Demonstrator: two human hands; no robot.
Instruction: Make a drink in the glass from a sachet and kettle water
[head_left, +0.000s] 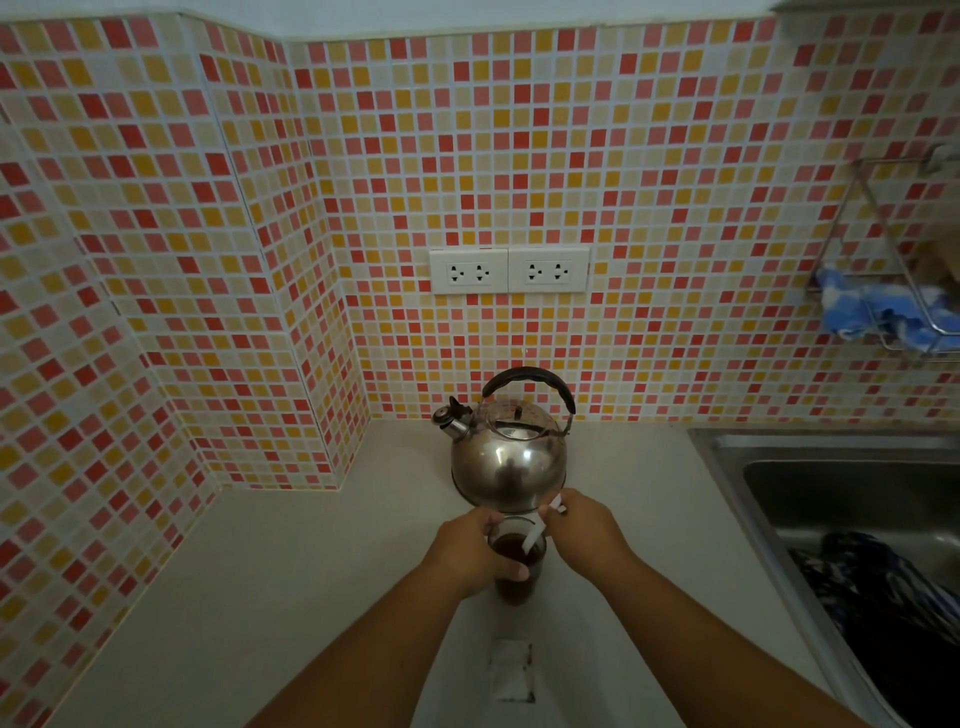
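Nearest the camera: torn sachet (511, 673), apparently empty, flat on the pale desk (291, 597) between the forearms. Beyond it stands the glass (517, 564), holding dark brown liquid. Left hand (475, 553) wraps the glass, fingers (514, 571) curled on its wall. Right hand (582, 530) pinches a white stirrer (537, 532) at its top, lower end dipped in the drink. Kettle (509, 452) sits upright just behind the glass, lid on.

Step judged: stirring; powder and water look already in. Next move likely calls for lifting the stirrer clear while steadying the glass.

Surroundings: mosaic tile wall (519, 156) in red, orange and cream, two double sockets (509, 270), steel sink (831, 493) at right holding dark cloth, wire rack (883, 260) with blue cloth.
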